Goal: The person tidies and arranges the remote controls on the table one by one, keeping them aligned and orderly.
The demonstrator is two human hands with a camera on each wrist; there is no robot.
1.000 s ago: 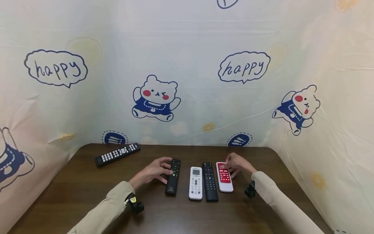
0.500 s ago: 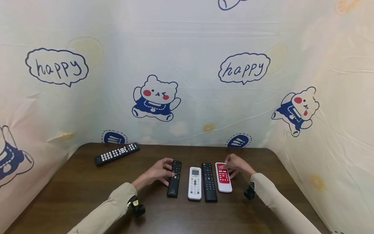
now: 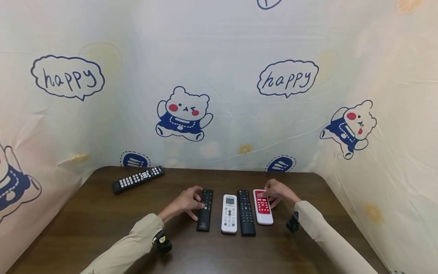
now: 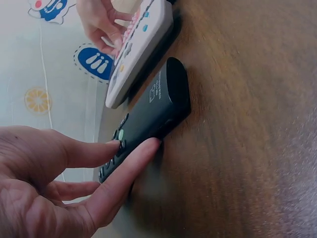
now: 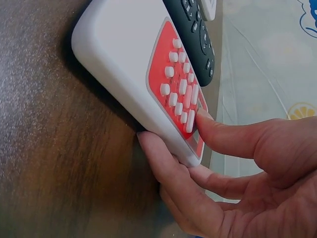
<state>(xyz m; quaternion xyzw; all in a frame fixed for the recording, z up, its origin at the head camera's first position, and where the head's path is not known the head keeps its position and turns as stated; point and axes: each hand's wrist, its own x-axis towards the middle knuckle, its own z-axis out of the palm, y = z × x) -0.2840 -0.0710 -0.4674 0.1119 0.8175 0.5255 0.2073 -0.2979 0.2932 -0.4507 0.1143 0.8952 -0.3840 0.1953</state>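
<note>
Near the middle of the table (image 3: 191,255), my left hand (image 3: 186,201) pinches a black remote control (image 3: 204,215) from its left side. In the left wrist view one digit lies on the buttons of this remote (image 4: 143,121) and another against its side edge. My right hand (image 3: 278,192) holds the far end of a white remote with a red button panel (image 3: 264,220). The right wrist view shows the thumb on top of that red-panelled remote (image 5: 114,54) and fingers along its side. Between the hands lie a white remote (image 3: 229,226) and a second long black remote (image 3: 247,224), side by side.
Another black remote with white buttons (image 3: 137,180) lies slanted at the table's back left. A patterned curtain (image 3: 226,76) with bears and "happy" bubbles rises behind the table and along both sides.
My left hand has shifted slightly to the right and nearer with its black remote, which now stands straighter. The right hand and the red-panelled remote stay in place.
</note>
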